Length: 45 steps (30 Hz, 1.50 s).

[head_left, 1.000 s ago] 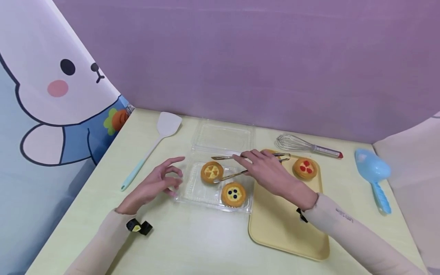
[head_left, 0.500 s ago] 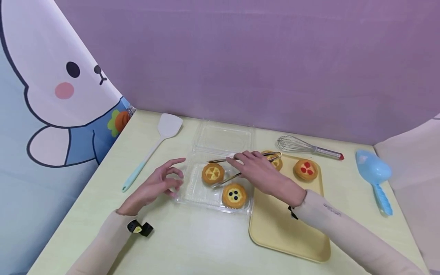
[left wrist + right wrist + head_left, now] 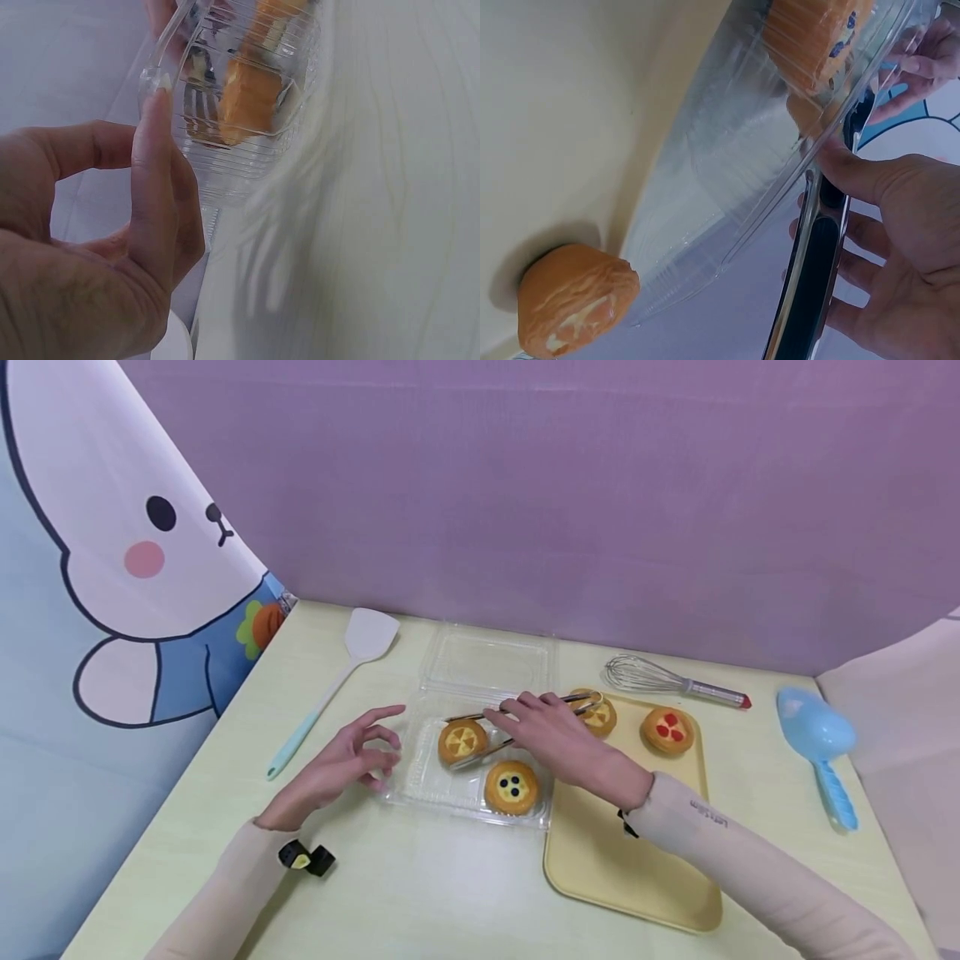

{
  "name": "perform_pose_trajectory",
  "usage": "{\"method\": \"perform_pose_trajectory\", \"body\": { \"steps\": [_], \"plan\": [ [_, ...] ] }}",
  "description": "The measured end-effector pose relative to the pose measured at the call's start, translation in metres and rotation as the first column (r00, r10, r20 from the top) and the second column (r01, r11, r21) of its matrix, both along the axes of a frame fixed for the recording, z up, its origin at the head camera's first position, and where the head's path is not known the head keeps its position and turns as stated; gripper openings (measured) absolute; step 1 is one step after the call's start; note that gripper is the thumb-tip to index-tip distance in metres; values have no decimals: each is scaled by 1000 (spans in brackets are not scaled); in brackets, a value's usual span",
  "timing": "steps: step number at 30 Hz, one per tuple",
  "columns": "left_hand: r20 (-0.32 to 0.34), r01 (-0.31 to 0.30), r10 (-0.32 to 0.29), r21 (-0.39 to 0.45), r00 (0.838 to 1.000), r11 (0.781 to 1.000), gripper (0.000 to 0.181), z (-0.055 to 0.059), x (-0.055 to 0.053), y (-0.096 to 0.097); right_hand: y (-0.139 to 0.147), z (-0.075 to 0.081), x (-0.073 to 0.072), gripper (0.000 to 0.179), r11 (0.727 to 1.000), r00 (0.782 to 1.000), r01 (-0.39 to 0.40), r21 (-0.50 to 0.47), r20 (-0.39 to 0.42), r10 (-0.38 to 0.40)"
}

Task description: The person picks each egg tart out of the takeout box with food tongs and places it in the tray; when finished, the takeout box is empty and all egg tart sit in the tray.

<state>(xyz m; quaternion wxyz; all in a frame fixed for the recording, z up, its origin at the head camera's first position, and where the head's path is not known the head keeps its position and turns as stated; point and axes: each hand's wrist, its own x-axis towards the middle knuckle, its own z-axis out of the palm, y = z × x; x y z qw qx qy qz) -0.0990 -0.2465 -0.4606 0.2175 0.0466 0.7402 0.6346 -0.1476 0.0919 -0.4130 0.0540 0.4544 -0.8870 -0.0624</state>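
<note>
In the head view, my right hand (image 3: 558,735) grips metal tongs (image 3: 588,700), whose arms lie on either side of a round pastry with yellow wedges (image 3: 462,741) in the clear plastic container (image 3: 442,789). Beside it sits a pastry with dark berries (image 3: 512,787). My left hand (image 3: 337,764) is at the container's left edge, fingers loosely bent; in the left wrist view a fingertip (image 3: 159,101) appears to meet the rim. Dark handle inserts of the tongs (image 3: 814,285) show in the right wrist view.
On the yellow tray (image 3: 630,860) are another wedge-topped pastry (image 3: 600,718) and a red-topped one (image 3: 667,731). A whisk (image 3: 675,681) lies behind, a blue scoop (image 3: 817,735) far right, a spatula (image 3: 337,689) left. The container's lid (image 3: 491,660) lies open toward the wall.
My right hand and the tongs have moved left and slightly nearer, bringing the tips further along the wedge-topped pastry. The left hand stays about where it was.
</note>
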Motion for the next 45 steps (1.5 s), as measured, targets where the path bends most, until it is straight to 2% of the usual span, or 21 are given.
{"method": "perform_pose_trajectory", "body": {
  "steps": [9, 17, 29, 38, 45],
  "plan": [
    [-5, 5, -5, -12, 1000, 1000, 73, 2, -1, 0, 1, 0, 5, 60, 1000, 1000, -12, -4, -11, 12],
    [1, 5, -5, -19, 1000, 1000, 72, 1, -1, 0, 2, -3, 7, 61, 1000, 1000, 2, -7, 15, -2],
    [-5, 0, 0, -18, 1000, 1000, 71, -1, -1, 0, 6, -10, 10, 59, 999, 1000, 4, -34, 7, -4],
    [2, 4, -4, -18, 1000, 1000, 72, -1, -1, 0, 8, -10, 12, 56, 997, 1000, 11, -72, 9, -10],
    [-4, 5, -5, -31, 1000, 999, 72, 0, -2, 0, 15, -5, 14, 57, 992, 1000, 24, -128, -12, -25]
  ]
}}
